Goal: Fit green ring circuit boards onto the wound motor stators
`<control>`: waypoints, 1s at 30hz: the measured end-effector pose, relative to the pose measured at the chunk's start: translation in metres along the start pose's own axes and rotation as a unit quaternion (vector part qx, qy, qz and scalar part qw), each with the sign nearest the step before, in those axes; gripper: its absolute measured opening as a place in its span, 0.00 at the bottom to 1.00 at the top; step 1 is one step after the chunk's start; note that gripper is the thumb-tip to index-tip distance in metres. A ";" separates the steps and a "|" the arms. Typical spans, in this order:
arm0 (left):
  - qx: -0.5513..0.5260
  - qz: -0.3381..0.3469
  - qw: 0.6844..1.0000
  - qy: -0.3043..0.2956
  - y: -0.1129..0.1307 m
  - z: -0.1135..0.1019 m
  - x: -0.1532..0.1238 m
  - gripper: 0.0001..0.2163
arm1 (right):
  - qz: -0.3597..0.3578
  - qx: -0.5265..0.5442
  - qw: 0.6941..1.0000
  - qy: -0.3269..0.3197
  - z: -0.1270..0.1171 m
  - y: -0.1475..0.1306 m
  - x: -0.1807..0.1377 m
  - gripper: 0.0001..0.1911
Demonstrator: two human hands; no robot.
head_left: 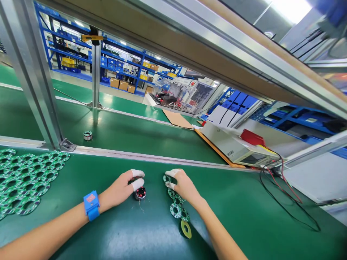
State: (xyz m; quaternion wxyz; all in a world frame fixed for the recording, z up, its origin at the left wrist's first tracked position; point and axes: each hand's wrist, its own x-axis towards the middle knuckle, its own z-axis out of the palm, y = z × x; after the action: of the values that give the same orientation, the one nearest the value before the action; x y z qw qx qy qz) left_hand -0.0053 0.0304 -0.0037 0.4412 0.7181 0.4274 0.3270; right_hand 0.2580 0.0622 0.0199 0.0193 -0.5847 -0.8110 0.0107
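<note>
My left hand [125, 187], with white finger cots on thumb and index finger, is curled over the green bench. Something dark and partly hidden shows between thumb and finger. Just below the thumb is a small motor stator [140, 194], black and red with thin loose wires. My right hand [184, 185], also in white finger cots, pinches a green ring-shaped circuit board [166, 178]. Below that hand more ring boards [175, 210] lie in an overlapping row. A yellowish ring [185, 229] sits at the row's near end.
Many ring boards [25, 178] cover the bench at left. Another stator [88, 135] stands beyond the metal rail [151, 159]. An aluminium post [35, 79] rises at left. At right are a bench instrument [252, 159] and loose red and black cables [291, 209].
</note>
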 end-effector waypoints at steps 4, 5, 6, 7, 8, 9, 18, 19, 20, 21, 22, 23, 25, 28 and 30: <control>0.147 -0.006 0.989 0.027 0.004 0.013 -0.007 0.23 | -0.046 0.058 0.997 0.003 0.002 -0.020 -0.001 0.24; 0.171 -0.008 0.985 0.030 0.004 0.015 -0.008 0.24 | -0.049 0.080 0.996 0.013 0.001 -0.025 -0.002 0.25; 0.182 -0.007 0.983 0.036 0.005 0.017 -0.008 0.23 | -0.054 0.107 0.992 0.025 0.000 -0.029 -0.004 0.26; 0.184 0.000 0.982 0.045 0.005 0.017 -0.008 0.22 | -0.061 0.140 0.988 0.037 0.000 -0.033 -0.006 0.27; 0.179 0.010 0.982 0.055 0.006 0.016 -0.007 0.20 | -0.071 0.175 0.981 0.047 -0.001 -0.038 -0.008 0.28; 0.168 0.022 0.983 0.064 0.008 0.015 -0.007 0.17 | -0.087 0.208 0.973 0.057 -0.002 -0.043 -0.011 0.29; 0.070 0.037 0.994 0.069 0.029 0.012 -0.002 0.11 | -0.166 0.304 0.928 0.137 -0.003 -0.073 -0.025 0.22; 0.056 0.034 0.996 0.063 0.029 0.012 -0.002 0.12 | -0.158 0.309 0.927 0.140 -0.003 -0.073 -0.025 0.20; 0.055 0.033 0.996 0.061 0.029 0.012 -0.002 0.12 | -0.148 0.314 0.927 0.143 -0.003 -0.072 -0.024 0.19; 0.073 0.034 0.995 0.064 0.027 0.011 -0.002 0.11 | -0.134 0.320 0.927 0.145 -0.003 -0.071 -0.023 0.18; 0.112 0.035 0.991 0.071 0.025 0.011 -0.003 0.10 | -0.116 0.328 0.926 0.143 -0.003 -0.069 -0.022 0.18; 0.164 0.035 0.983 0.079 0.022 0.010 -0.003 0.10 | -0.094 0.340 0.925 0.140 -0.003 -0.066 -0.020 0.18; 0.268 0.024 0.960 0.079 0.015 0.011 -0.004 0.17 | -0.044 0.371 0.920 0.117 -0.002 -0.062 -0.016 0.17; 0.340 0.009 0.940 0.036 0.007 0.013 -0.006 0.18 | 0.000 0.427 0.903 0.041 0.002 -0.061 -0.011 0.18; 0.355 0.010 0.934 0.023 0.004 0.015 -0.006 0.17 | 0.000 0.455 0.890 -0.013 0.006 -0.064 -0.011 0.18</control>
State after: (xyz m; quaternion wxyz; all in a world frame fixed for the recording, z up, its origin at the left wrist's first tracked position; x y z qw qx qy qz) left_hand 0.0060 0.0185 -0.0063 0.1441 0.8245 0.5186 0.1748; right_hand 0.2002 0.0315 0.0160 0.2726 -0.5114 -0.7178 0.3859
